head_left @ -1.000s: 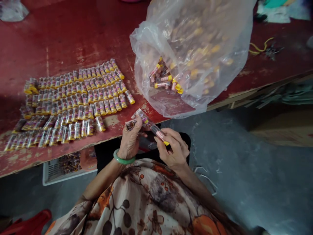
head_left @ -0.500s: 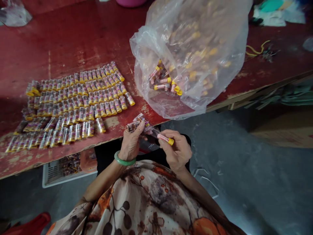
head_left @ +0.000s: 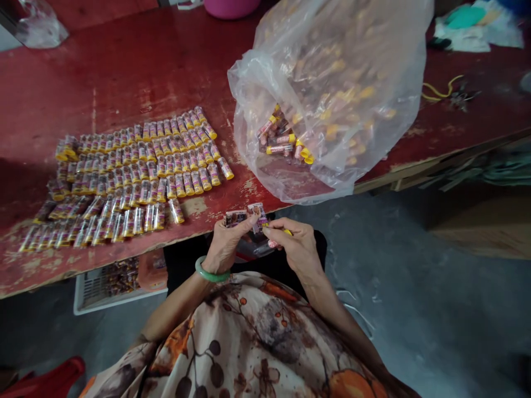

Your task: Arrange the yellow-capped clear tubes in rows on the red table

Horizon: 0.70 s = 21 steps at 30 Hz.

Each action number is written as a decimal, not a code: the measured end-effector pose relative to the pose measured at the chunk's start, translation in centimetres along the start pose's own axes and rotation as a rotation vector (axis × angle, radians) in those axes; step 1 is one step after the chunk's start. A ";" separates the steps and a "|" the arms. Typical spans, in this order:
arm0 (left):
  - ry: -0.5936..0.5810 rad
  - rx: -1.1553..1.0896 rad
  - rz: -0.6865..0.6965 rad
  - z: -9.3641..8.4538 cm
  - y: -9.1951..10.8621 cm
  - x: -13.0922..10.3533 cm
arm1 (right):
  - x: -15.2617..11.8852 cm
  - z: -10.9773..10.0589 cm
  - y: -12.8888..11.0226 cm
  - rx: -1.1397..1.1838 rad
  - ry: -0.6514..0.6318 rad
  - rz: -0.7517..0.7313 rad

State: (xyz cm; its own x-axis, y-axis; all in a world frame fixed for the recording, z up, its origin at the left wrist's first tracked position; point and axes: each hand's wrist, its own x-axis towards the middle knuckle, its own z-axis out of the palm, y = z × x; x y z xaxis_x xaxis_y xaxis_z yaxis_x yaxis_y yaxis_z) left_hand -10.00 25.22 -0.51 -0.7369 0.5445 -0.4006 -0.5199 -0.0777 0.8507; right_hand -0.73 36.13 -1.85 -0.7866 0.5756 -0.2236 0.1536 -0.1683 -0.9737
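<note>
Pinching printed sleeves (head_left: 245,216) in my left hand (head_left: 226,243), yellow-capped tube (head_left: 277,239) gripped in my right hand (head_left: 295,249), just off the table edge (head_left: 199,224). Best to align the tube squarely with the sleeve mouth, slide slow.

Dim, soft daylight — glare on plastic bag (head_left: 332,83), wide-angle bowing at edges.

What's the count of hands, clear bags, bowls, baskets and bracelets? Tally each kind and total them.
Hands: 2, left hand holding wrappers, right hand holding a tube
Clear bags: 2, big bag, small bag
Bowl: 1
Basket: 1
Bracelet: 1
Total: 7
</note>
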 end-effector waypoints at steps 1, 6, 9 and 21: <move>0.005 -0.001 0.001 -0.1 0.2 0.1 | 0.0 -0.2 -0.3 -0.019 -0.013 -0.012; 0.086 -0.140 -0.052 -0.3 1.0 0.5 | -1.0 -1.9 -1.2 -0.119 0.028 -0.143; 0.110 -0.258 -0.118 -0.1 1.2 0.7 | -2.0 -2.6 -1.2 -0.195 0.083 -0.321; 0.057 -0.360 -0.186 0.7 0.8 -0.1 | -2.3 -0.3 -1.0 -0.584 0.299 -1.028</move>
State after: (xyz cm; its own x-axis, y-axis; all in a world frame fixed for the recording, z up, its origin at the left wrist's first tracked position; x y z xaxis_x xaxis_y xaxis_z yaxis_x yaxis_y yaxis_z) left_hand -10.03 25.72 0.49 -0.6336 0.5303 -0.5633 -0.7571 -0.2749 0.5927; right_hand 1.04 35.20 -0.34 -0.5427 0.4032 0.7369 -0.1532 0.8150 -0.5588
